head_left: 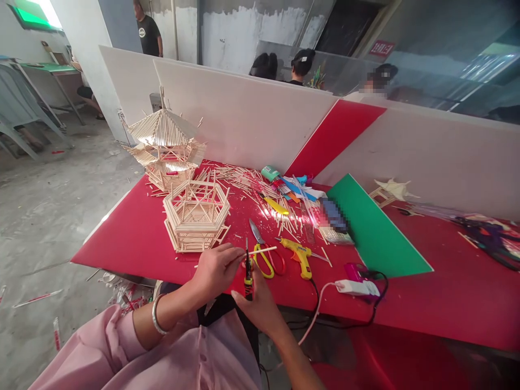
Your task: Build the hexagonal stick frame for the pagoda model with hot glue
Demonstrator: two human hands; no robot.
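My left hand (215, 269) pinches a thin wooden stick (262, 251) that points right, just in front of a hexagonal stick frame (196, 215). My right hand (257, 306) is closed around small black cutters with a yellow and red grip (247, 271), whose jaws meet the stick. Both hands hover over the near edge of the red table (134, 238). Behind the frame stands a stick pagoda with a roof (164, 146).
Yellow-handled scissors (264, 254), a yellow glue gun (298, 253) and a white power strip (357, 287) lie right of my hands. Loose sticks (252, 187) cover the table's middle. A green board (374, 230) lies further right. White partition panels (244, 114) back the table; people sit beyond.
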